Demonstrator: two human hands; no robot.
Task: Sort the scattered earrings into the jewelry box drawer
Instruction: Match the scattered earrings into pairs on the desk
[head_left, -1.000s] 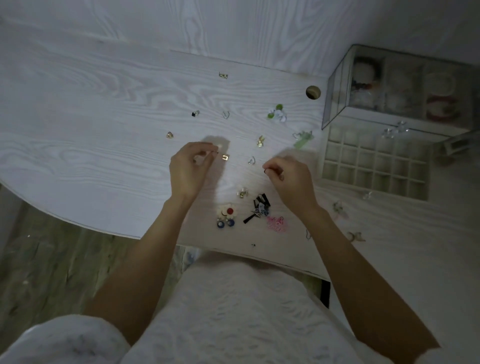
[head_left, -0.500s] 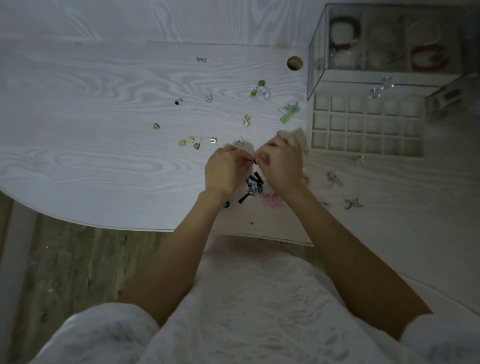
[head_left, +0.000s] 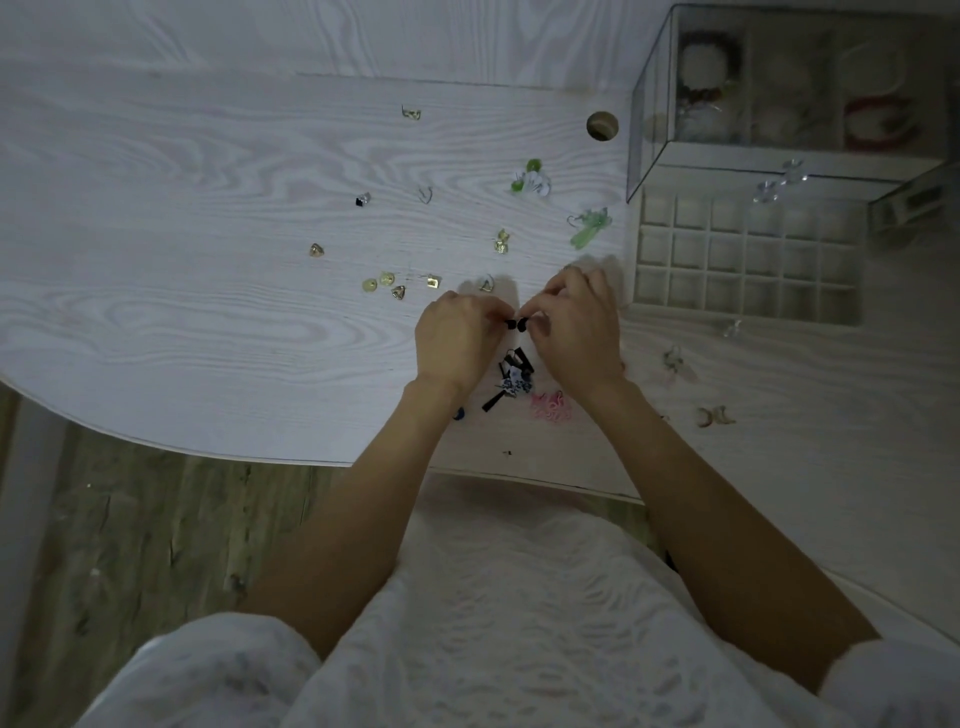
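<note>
left hand (head_left: 457, 343) and right hand (head_left: 576, 325) pinch small black earring (head_left: 517, 325) between fingertips — over grained pale table (head_left: 208, 260).

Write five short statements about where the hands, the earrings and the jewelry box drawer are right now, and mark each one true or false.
1. Both hands meet over the table, the left hand and right hand pinching a small dark earring between their fingertips. True.
2. The drawer is pushed shut inside the jewelry box. False: it is pulled out, its grid of compartments open to view.
3. A green earring lies on the table just left of the drawer. True.
4. A pink earring lies in a drawer compartment. False: it lies on the table near the right wrist.
5. The table left of the hands is bare. False: several small gold earrings lie there.
</note>
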